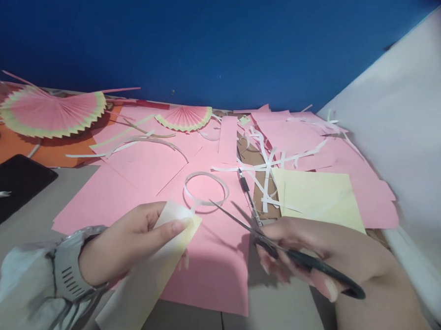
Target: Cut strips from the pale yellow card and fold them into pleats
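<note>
Left hand (135,238) pinches a pale-yellow rectangular paper strip (145,282), near-left of the thin white paper ring (200,202); I note its long axis running from near the ring back toward me. Right hand (309,235), near-right of the ring, grips black-handled metal scissors (254,230), blades parted, tips ringward.

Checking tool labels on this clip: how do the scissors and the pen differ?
The scissors are held in the right hand; the pen lies on pink paper. The scissors have two blades, spread apart, whereas the pen is one slim shaft. The scissors also look larger than the pen. Both have black parts.
</note>
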A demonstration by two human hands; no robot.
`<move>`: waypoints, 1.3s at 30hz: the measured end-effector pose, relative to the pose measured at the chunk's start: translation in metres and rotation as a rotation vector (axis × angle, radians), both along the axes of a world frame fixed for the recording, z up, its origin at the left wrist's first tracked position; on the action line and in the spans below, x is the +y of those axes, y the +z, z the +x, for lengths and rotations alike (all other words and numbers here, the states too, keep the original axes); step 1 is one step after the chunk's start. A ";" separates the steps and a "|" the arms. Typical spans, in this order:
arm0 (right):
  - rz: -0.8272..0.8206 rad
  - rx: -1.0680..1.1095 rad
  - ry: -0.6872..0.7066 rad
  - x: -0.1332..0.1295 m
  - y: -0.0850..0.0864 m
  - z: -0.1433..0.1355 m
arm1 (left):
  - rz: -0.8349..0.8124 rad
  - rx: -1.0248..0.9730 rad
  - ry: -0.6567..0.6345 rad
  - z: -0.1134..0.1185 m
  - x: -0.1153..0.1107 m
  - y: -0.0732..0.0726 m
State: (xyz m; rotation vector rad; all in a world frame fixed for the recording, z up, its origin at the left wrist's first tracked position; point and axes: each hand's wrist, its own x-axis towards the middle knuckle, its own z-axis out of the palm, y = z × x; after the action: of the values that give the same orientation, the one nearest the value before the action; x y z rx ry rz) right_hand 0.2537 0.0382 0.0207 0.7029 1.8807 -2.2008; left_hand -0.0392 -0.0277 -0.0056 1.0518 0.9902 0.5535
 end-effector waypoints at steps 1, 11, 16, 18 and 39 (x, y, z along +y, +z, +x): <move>0.003 -0.039 -0.029 0.000 0.000 0.001 | 0.007 -0.002 0.017 0.000 0.000 0.000; -0.087 -0.155 0.067 0.003 -0.006 -0.022 | 0.011 0.070 0.046 0.001 0.002 0.008; -0.084 -0.094 0.117 0.002 -0.010 -0.030 | -0.101 0.032 0.057 0.005 0.001 0.011; -0.045 -0.095 0.125 0.001 -0.009 -0.034 | -0.114 -0.001 0.032 0.003 0.000 0.006; 0.058 -0.172 0.101 -0.002 -0.004 -0.047 | 0.137 0.106 -0.184 0.000 0.001 0.010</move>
State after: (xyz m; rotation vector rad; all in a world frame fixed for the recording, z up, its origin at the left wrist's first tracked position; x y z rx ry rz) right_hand 0.2063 0.0365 0.0163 0.7632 1.8580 -1.9651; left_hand -0.0395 -0.0268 0.0040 1.2914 0.9462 0.4224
